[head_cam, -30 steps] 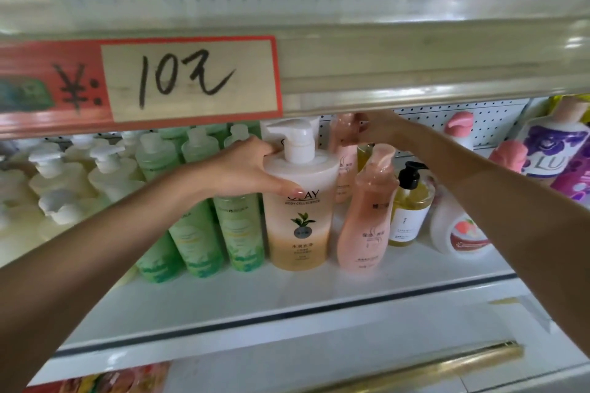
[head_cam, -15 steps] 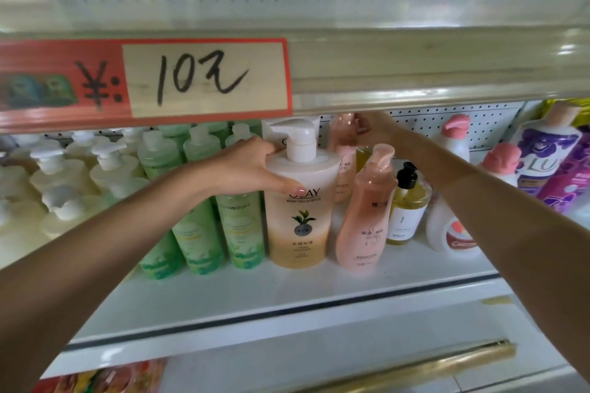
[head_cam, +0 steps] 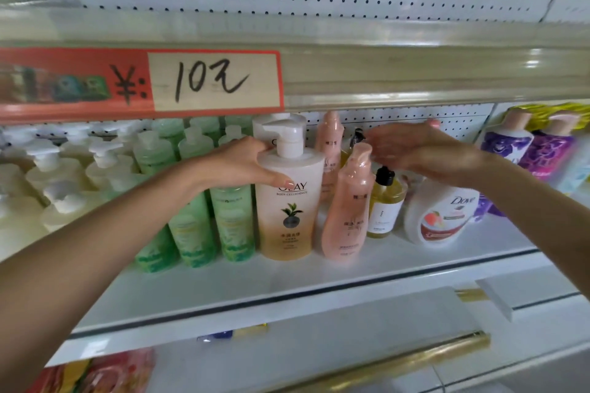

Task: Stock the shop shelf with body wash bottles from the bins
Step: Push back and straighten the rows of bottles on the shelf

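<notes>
Placement step: the left hand [head_cam: 242, 166] clasps the Olay body wash bottle [head_cam: 289, 220] by its shoulder, upright on the shelf [head_cam: 415, 265], green bottles [head_cam: 191, 233] at its nine o'clock, pink bottle [head_cam: 346, 217] at three. Right hand [head_cam: 427, 153] hovers flat-fingered, holding nothing. Next, likely: release and square the row.

The right hand [head_cam: 424, 153] is smeared by motion, its outline soft; the top of the Dove bottle [head_cam: 443, 214] is hidden beneath it. Just past the left hand [head_cam: 236, 166], a second white pump bottle [head_cam: 281, 120] is mostly covered by the Olay bottle [head_cam: 289, 201].
</notes>
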The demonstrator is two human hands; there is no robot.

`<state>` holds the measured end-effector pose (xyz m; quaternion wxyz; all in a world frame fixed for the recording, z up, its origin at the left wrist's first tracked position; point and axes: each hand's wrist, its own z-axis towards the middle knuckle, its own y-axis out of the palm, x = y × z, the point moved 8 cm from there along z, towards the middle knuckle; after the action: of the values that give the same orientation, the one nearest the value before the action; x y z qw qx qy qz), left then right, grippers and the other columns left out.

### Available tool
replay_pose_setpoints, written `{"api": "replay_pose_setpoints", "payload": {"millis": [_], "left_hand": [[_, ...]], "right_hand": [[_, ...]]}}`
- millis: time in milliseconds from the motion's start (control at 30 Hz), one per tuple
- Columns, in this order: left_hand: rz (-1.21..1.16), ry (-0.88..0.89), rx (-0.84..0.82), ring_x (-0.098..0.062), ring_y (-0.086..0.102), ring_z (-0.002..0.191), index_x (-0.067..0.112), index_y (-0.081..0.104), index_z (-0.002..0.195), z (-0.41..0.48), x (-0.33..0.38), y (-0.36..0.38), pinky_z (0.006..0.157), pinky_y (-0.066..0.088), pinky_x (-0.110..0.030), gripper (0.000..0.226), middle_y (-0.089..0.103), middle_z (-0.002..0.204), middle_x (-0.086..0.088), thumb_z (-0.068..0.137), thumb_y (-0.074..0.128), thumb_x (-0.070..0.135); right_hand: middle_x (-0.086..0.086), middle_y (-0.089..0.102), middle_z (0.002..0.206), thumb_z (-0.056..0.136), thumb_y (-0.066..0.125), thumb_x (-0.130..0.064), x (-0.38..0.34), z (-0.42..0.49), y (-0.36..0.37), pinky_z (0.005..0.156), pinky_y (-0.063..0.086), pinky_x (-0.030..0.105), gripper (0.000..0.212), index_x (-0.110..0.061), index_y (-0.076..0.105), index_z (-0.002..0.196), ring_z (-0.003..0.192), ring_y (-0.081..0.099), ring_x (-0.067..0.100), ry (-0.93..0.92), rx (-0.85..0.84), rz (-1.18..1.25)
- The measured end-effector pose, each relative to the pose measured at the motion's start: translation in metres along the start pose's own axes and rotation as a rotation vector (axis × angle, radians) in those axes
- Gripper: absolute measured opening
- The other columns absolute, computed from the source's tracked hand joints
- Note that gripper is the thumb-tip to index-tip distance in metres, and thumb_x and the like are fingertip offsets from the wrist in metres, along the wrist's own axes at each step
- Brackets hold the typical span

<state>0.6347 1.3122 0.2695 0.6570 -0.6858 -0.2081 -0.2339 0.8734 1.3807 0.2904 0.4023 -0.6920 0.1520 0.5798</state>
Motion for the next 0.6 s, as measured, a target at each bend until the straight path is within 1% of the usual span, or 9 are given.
{"api": "replay_pose_setpoints", "payload": {"millis": [33,100,133,167,233,300,400,533,600], "left_hand": [[0.002,-0.001,0.004,-0.009,0.065,0.094,0.028,0.067,0.1,0.0,0.0,0.0,0.093,0.05,-0.04,0.077,0.071,0.098,0.012,0.038,0.069,0.073],[0.002,-0.003,0.008,-0.01,0.064,0.095,0.028,0.066,0.102,0.001,-0.001,0.0,0.093,0.05,-0.04,0.079,0.07,0.1,0.012,0.038,0.069,0.074],[0.001,0.0,0.006,-0.01,0.064,0.096,0.028,0.066,0.103,0.001,-0.001,0.001,0.093,0.05,-0.04,0.08,0.07,0.101,0.011,0.038,0.069,0.074],[-0.001,0.003,0.004,-0.01,0.064,0.097,0.027,0.066,0.105,0.001,-0.001,0.001,0.094,0.05,-0.039,0.08,0.07,0.101,0.011,0.039,0.07,0.072],[-0.008,0.012,0.0,-0.012,0.064,0.098,0.025,0.066,0.106,0.002,0.0,0.001,0.094,0.049,-0.037,0.077,0.069,0.102,0.009,0.042,0.076,0.067],[-0.012,0.02,0.009,-0.013,0.064,0.098,0.024,0.066,0.105,0.001,0.0,0.0,0.094,0.049,-0.037,0.077,0.07,0.101,0.008,0.041,0.076,0.066],[-0.019,0.024,0.01,-0.011,0.063,0.097,0.025,0.065,0.104,0.002,0.0,0.0,0.095,0.049,-0.037,0.081,0.069,0.101,0.01,0.036,0.069,0.07],[-0.019,0.016,0.016,-0.012,0.064,0.097,0.025,0.066,0.106,0.003,-0.003,0.0,0.095,0.049,-0.038,0.084,0.069,0.101,0.01,0.036,0.07,0.07],[-0.017,0.014,0.016,-0.012,0.063,0.097,0.026,0.065,0.106,0.003,-0.003,0.0,0.095,0.049,-0.037,0.081,0.069,0.101,0.01,0.038,0.071,0.069]], "right_hand": [[0.002,0.066,0.12,0.081,0.052,0.023,0.001,-0.008,0.012,0.089,0.051,0.02,0.06,-0.013,0.053,0.129,0.114,0.061,0.013,0.022,-0.094,-0.015],[0.001,0.065,0.12,0.082,0.065,0.006,0.004,-0.017,0.034,0.093,0.05,0.026,0.048,-0.018,0.054,0.123,0.114,0.06,0.013,0.019,-0.188,-0.113],[0.002,0.065,0.116,0.081,0.071,-0.004,0.008,-0.018,0.042,0.092,0.049,0.028,0.044,-0.018,0.055,0.119,0.111,0.061,0.013,0.01,-0.179,-0.14],[0.001,0.066,0.112,0.08,0.074,-0.011,0.011,-0.017,0.045,0.09,0.049,0.028,0.041,-0.019,0.057,0.116,0.107,0.062,0.012,0.007,-0.124,-0.145],[-0.001,0.067,0.1,0.078,0.076,-0.012,0.015,-0.015,0.046,0.08,0.049,0.021,0.037,-0.024,0.059,0.109,0.091,0.063,0.007,-0.011,0.042,-0.149],[-0.002,0.068,0.097,0.076,0.077,-0.009,0.018,-0.012,0.048,0.074,0.051,0.018,0.04,-0.03,0.057,0.105,0.085,0.065,0.006,-0.022,0.126,-0.17],[0.0,0.069,0.1,0.077,0.076,-0.008,0.022,-0.01,0.05,0.081,0.054,0.021,0.044,-0.036,0.053,0.103,0.09,0.066,0.01,-0.021,0.147,-0.185],[-0.001,0.064,0.095,0.078,0.075,-0.007,0.023,-0.005,0.049,0.076,0.052,0.016,0.043,-0.036,0.052,0.099,0.083,0.062,0.009,-0.016,0.166,-0.213],[0.005,0.064,0.096,0.077,0.076,-0.008,0.026,0.0,0.047,0.081,0.052,0.025,0.043,-0.032,0.053,0.104,0.086,0.063,0.016,-0.011,0.179,-0.229]]}}
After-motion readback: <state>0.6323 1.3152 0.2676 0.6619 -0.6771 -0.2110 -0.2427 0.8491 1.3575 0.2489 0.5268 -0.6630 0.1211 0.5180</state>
